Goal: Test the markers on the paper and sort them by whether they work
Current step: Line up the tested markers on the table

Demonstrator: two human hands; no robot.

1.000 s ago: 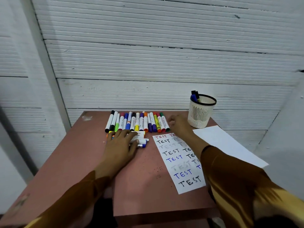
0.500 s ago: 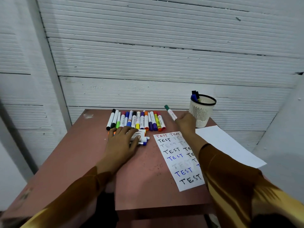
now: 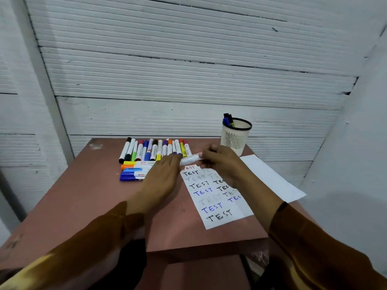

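My right hand [image 3: 219,162] grips a white-barrelled marker [image 3: 189,159] and holds it level just above the top of the test paper [image 3: 217,197], which is covered with the word TEST in black, blue and red. My left hand [image 3: 162,176] is stretched toward the marker's left end; its fingertips touch or cover the cap, and I cannot tell whether they grip it. A row of several capped markers [image 3: 155,150] lies along the table's far edge. A few more markers [image 3: 134,170] lie sideways in a small pile to the left of my left hand.
A white mesh pen cup [image 3: 236,136] with dark markers in it stands at the table's far right corner. A blank white sheet [image 3: 270,178] lies to the right of the test paper, overhanging the table [image 3: 83,195]. A white ribbed wall rises close behind.
My right hand brought the marker it lifted from the row down and left over the paper's top. My left hand left the side pile and moved right to the marker's end.
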